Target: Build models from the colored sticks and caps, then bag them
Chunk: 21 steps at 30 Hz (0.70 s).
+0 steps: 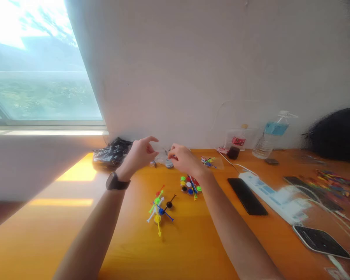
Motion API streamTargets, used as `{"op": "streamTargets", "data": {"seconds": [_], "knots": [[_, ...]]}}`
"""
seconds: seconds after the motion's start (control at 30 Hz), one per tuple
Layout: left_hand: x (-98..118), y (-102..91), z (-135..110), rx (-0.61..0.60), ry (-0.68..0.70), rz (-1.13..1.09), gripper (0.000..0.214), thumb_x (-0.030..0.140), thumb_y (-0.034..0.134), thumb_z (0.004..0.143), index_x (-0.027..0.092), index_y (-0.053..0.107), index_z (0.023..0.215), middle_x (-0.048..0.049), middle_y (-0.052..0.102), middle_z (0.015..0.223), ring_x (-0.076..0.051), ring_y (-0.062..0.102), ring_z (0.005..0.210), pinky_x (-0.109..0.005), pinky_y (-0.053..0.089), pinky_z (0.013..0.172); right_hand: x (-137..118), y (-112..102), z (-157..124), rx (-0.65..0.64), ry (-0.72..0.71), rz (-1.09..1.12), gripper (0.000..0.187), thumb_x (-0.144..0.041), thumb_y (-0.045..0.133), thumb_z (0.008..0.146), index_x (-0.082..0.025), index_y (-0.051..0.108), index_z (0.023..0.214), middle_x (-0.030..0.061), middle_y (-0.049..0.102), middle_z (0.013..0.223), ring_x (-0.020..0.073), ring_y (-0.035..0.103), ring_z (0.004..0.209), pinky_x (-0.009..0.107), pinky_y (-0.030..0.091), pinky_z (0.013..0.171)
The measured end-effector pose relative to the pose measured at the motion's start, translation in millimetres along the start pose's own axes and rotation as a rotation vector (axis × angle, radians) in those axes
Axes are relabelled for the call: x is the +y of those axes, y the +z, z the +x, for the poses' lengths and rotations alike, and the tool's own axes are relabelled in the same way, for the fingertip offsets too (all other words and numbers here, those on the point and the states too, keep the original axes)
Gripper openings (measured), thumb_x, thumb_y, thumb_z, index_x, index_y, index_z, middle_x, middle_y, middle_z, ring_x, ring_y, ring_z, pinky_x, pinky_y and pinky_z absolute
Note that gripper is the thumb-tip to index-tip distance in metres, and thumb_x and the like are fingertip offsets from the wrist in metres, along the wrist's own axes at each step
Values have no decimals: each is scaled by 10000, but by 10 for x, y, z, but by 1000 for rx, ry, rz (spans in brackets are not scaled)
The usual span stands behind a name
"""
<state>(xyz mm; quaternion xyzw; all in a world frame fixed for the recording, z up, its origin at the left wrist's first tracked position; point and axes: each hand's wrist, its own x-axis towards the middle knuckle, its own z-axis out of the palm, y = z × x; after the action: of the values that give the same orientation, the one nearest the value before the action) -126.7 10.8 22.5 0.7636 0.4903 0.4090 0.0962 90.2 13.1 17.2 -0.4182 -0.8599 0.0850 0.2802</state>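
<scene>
My left hand (140,153), with a dark watch (116,181) on its wrist, is raised over the far part of the table. Its index finger and thumb curve apart with nothing visible between them. Facing it, my right hand (183,157) has its fingers curled in a pinch; what they hold is hidden. Just below those fingertips is a small greyish round thing (169,163) beside clear plastic. Nearer to me lie colourful plastic spinner arrows (157,210) in a loose cluster. By my right wrist is a group of coloured round pieces (189,186) with more arrows.
A crumpled black plastic bag (112,153) sits at the back left. On the right are a black phone (247,196), a white power strip (268,194) with cables, and another device (322,241). A water bottle (264,142) stands by the wall, near a small bag of arrows (210,161).
</scene>
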Motion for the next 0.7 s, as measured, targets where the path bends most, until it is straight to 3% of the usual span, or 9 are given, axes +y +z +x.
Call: {"op": "streamTargets", "data": {"seconds": [0.1, 0.23, 0.33, 0.43, 0.57, 0.7], "knots": [[24, -8, -14, -15, -1, -35, 338, 254, 696, 809, 221, 698, 1145, 2, 721, 708, -159, 682, 600, -242, 538, 559, -133, -8, -3, 12, 108, -37, 116, -170, 605, 874, -190, 697, 806, 41, 601, 780, 165, 515, 658, 284, 298, 608], [140, 32, -40, -60, -3, -118, 323, 266, 674, 832, 220, 671, 1152, 1, 730, 720, -158, 686, 571, -236, 538, 530, -207, -21, 11, -33, 254, 226, 228, -345, 551, 943, -188, 717, 941, -12, 526, 627, 151, 446, 577, 272, 285, 557], [243, 63, -59, -64, 60, -92, 281, 232, 651, 842, 223, 668, 1123, 2, 736, 744, -156, 697, 615, -232, 539, 567, -153, -27, 12, -90, 220, 399, 284, -364, 507, 943, -183, 726, 937, -31, 511, 626, 133, 422, 569, 256, 280, 532], [313, 97, -75, -27, 142, -8, 196, 172, 620, 841, 224, 655, 1027, 6, 733, 761, -148, 687, 654, -234, 518, 619, -130, -44, 0, -25, 133, 404, 237, -328, 547, 904, -183, 733, 918, -37, 531, 662, 123, 419, 599, 244, 293, 546], [356, 165, -97, 86, 234, 110, 166, 90, 561, 836, 226, 596, 924, 11, 697, 755, -145, 640, 663, -243, 460, 639, -214, -87, -11, 93, 81, 369, 222, -233, 506, 907, -179, 719, 878, -13, 636, 751, 142, 513, 691, 241, 368, 607], [410, 235, -128, 176, 279, 205, 150, 77, 519, 866, 222, 558, 858, 0, 665, 747, -142, 577, 628, -253, 383, 608, -243, -86, 18, 57, 85, 566, 235, -252, 480, 959, -201, 707, 930, 5, 713, 886, 185, 627, 864, 268, 494, 748]]}}
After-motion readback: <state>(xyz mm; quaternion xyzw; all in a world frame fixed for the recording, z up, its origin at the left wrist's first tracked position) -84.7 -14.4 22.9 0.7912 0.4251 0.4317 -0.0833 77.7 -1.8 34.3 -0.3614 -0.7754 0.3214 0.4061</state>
